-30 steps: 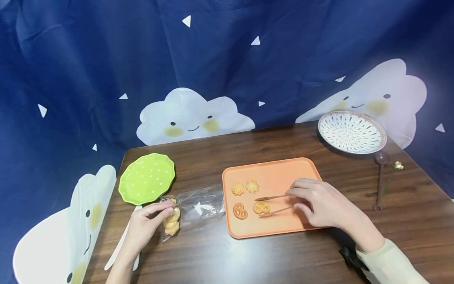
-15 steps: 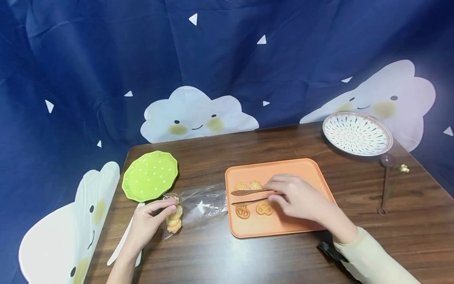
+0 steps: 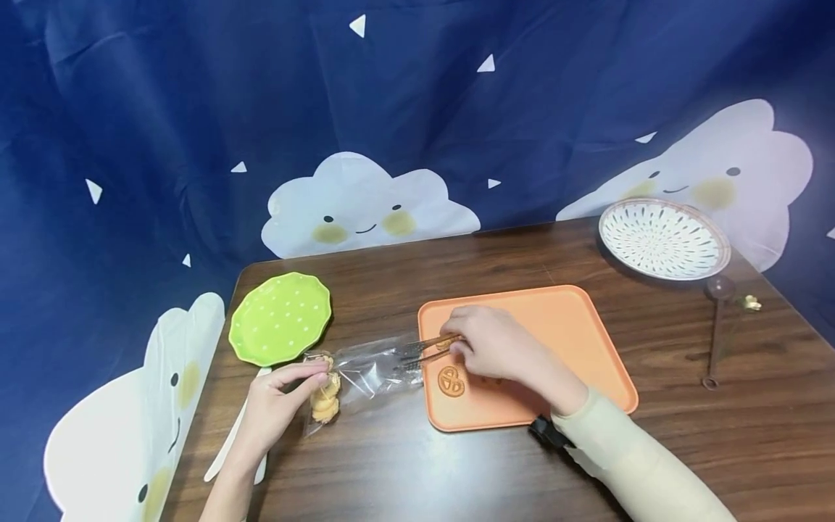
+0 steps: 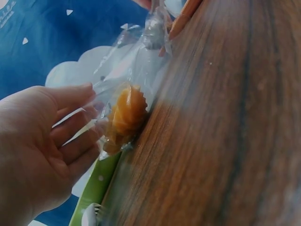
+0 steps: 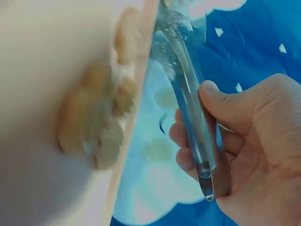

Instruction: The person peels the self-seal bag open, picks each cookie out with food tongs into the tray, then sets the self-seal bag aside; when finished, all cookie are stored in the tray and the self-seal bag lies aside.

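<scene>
My left hand (image 3: 277,409) pinches the edge of a clear plastic bag (image 3: 372,373) lying on the table. Several golden cookies (image 3: 325,402) sit inside the bag beside its fingertips; the left wrist view shows a ridged cookie (image 4: 129,110) through the plastic. My right hand (image 3: 496,344) holds metal tongs (image 5: 188,94) between thumb and fingers. Over the orange tray's left rim the tong tips reach to the bag's right end; whether they grip anything cannot be told. A pretzel-shaped cookie (image 3: 451,380) lies on the orange tray (image 3: 554,326); the right hand partly hides other cookies.
A green dotted plate (image 3: 280,319) stands behind my left hand, with a white utensil (image 3: 228,442) under that forearm. At the back right are a patterned white plate (image 3: 665,239), a brown long-handled spoon (image 3: 717,326) and a small gold item (image 3: 752,303).
My right hand has moved left across the tray with the tongs, from above the cookies to the bag's right end. The left hand keeps pinching the bag in place.
</scene>
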`<action>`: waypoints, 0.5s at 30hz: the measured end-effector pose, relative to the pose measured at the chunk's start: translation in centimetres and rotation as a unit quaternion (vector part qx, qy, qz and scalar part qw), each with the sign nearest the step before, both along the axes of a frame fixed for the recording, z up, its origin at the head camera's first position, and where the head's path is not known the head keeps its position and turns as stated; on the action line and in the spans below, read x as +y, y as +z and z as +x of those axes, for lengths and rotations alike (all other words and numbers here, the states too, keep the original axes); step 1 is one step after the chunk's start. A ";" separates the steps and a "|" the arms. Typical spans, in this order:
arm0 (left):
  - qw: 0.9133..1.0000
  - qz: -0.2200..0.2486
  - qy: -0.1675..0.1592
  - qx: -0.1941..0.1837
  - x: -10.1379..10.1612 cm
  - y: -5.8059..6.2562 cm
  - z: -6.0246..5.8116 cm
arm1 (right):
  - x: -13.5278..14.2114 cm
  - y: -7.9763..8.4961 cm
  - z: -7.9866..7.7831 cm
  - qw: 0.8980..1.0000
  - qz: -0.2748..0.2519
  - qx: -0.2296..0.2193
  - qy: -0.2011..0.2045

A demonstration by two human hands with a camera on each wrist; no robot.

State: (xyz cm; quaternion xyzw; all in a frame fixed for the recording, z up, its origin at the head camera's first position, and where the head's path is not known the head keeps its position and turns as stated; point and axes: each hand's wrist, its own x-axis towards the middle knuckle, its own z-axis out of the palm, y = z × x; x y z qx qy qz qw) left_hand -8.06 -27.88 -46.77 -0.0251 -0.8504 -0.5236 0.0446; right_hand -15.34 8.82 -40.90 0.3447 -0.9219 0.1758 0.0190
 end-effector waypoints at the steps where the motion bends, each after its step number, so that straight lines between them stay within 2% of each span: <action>1: 1.000 0.001 0.000 -0.003 0.1 0.0 -0.1 | 0.4 0.2 -0.2 1.000 0.000 0.000 -0.008; 5: 1.000 0.002 -0.005 -0.005 0.2 0.0 -0.3 | 1.9 0.4 -0.9 1.000 -0.007 0.004 -0.023; 9: 1.000 0.004 -0.007 -0.006 0.2 -0.2 -0.3 | 2.0 0.2 -1.1 1.000 -0.012 0.009 -0.023; 15: 1.000 0.012 -0.001 -0.010 0.1 -0.3 -0.1 | -0.5 -0.2 -0.5 0.999 0.001 0.021 0.026</action>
